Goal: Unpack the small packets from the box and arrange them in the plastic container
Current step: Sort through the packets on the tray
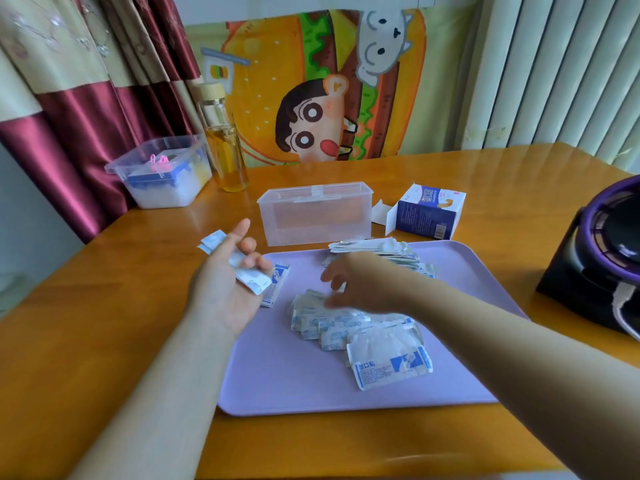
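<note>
A clear plastic container (313, 216) stands open behind a lilac tray (277, 386). Its inside looks empty. To its right lies the blue and white cardboard box (427, 213), its flap open. Several small white and blue packets (363, 334) lie scattered on the tray, with a neater stack (377, 249) at the tray's far edge. My left hand (225, 282) is palm up at the tray's left edge, fingers curled round a few packets (249, 275). My right hand (360, 282) is blurred and hovers over the scattered packets, fingers pointing down; whether it pinches one is unclear.
A glass bottle (225, 147) with yellow liquid and a lidded plastic tub (162, 171) stand at the back left of the wooden table (104, 306). A dark purple-rimmed appliance (602, 251) sits at the right edge. A curtain and a cartoon cloth hang behind.
</note>
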